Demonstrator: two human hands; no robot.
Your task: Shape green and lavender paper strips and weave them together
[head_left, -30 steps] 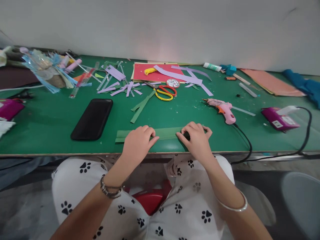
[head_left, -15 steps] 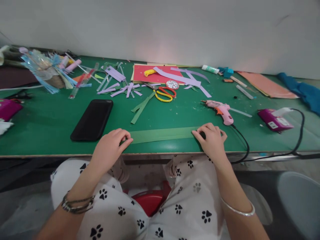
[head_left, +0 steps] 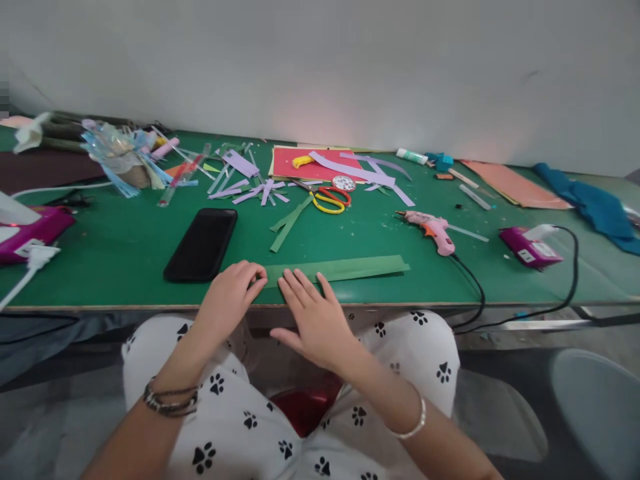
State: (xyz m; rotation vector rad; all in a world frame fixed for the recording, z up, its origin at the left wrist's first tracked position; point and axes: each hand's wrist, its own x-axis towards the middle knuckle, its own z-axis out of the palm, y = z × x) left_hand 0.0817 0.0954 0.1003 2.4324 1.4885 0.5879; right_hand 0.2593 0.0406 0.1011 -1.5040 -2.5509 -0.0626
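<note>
Green paper strip (head_left: 365,268): one, long and flat, lying lengthwise along the near edge of the green surface (head_left: 125,273), in front of the seated person. Faint lengthwise line visible; left end partly hidden by the hand.

Left hand (head_left: 233,291): at the strip's left end, thumb and forefinger brought together on the paper, remaining fingers curled; dark braided bracelets (head_left: 170,398) at the wrist.

Right hand (head_left: 317,320): palm down, fingers extended and slightly spread, their tips resting on the strip just right of the left hand; thumb held wide; pale bangle (head_left: 417,420) on the forearm.

Black phone (head_left: 201,245): flat, just beyond the left hand.

Scissors (head_left: 330,201): one red and one yellow handle, beyond the strip; narrow green offcuts (head_left: 283,240) beside them.

Purple paper strips (head_left: 241,163): scattered, some overlapping a red sheet (head_left: 285,163).

Glue gun (head_left: 437,233): pink, orange trigger, on its side, nozzle leftward, black cord trailing over the near edge.
</note>
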